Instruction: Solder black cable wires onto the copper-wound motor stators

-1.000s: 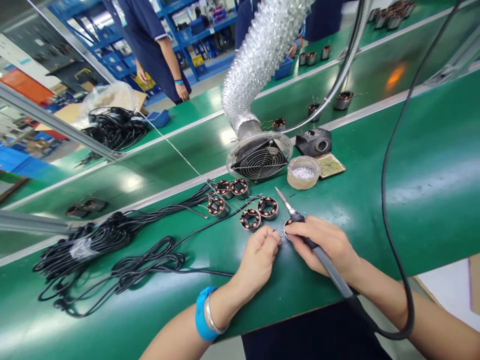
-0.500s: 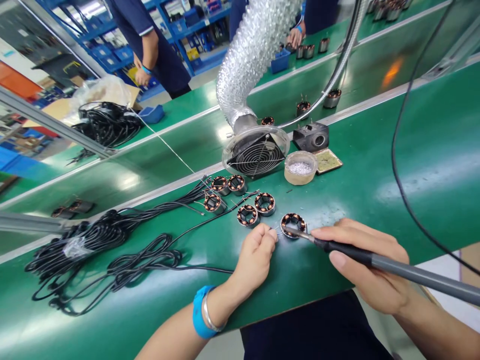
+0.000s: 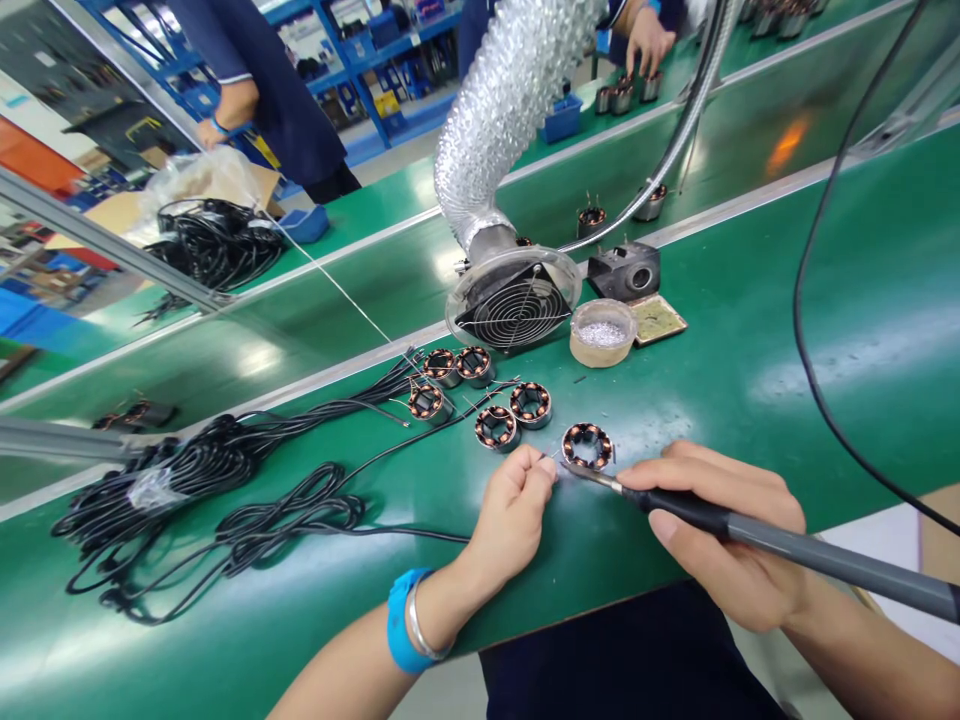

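My right hand is closed round a soldering iron with a black and grey handle. The iron's tip lies near the front edge of a copper-wound motor stator on the green bench. To the left, my left hand pinches a thin wire beside that stator; the fingers hide most of the wire. A black cable runs along the bench and goes out of sight under this hand. Two more stators stand just beyond my left hand, with several others behind them.
Bundles of black cable lie at left. A fume extractor on a silver duct stands behind the stators. Beside it are a round solder dish, a square sponge tray and a black holder. Co-workers stand across the line.
The iron's tip has moved from over the stator slightly left and down, towards my left fingertips. My left hand has barely moved. Across the line, a co-worker's hand now reaches onto the stators.
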### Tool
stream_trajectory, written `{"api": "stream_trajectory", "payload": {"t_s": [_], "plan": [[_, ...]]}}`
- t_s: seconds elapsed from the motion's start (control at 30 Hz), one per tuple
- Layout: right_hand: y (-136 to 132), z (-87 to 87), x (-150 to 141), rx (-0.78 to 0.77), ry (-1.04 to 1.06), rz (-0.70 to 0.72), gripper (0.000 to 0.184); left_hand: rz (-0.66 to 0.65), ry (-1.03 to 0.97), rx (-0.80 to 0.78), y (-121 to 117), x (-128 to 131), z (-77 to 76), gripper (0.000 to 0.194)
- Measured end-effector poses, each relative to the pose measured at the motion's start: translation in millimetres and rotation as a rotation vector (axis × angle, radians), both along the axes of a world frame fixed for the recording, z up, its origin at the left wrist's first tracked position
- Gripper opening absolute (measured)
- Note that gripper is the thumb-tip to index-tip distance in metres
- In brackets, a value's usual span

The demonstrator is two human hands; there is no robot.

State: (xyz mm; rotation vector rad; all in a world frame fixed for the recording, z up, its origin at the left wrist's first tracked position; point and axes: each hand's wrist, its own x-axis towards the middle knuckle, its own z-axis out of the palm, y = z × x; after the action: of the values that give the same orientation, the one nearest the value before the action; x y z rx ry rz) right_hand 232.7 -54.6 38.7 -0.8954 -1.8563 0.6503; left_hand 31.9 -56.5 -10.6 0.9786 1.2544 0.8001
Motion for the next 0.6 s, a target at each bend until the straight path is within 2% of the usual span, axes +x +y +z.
{"api": "stream_trajectory", "payload": {"t_s": [0.2, 0.6], "plan": [[-3, -0.8, -3, 0.093, -0.051, 0.046, 0.023, -0.009, 0.003, 0.007, 0, 0, -0.4, 0.041], [0, 11.0, 3, 0.101, -0.043, 0.010, 0.021, -0.011, 0.010, 0.002, 1, 1, 0.6, 0.038]]}}
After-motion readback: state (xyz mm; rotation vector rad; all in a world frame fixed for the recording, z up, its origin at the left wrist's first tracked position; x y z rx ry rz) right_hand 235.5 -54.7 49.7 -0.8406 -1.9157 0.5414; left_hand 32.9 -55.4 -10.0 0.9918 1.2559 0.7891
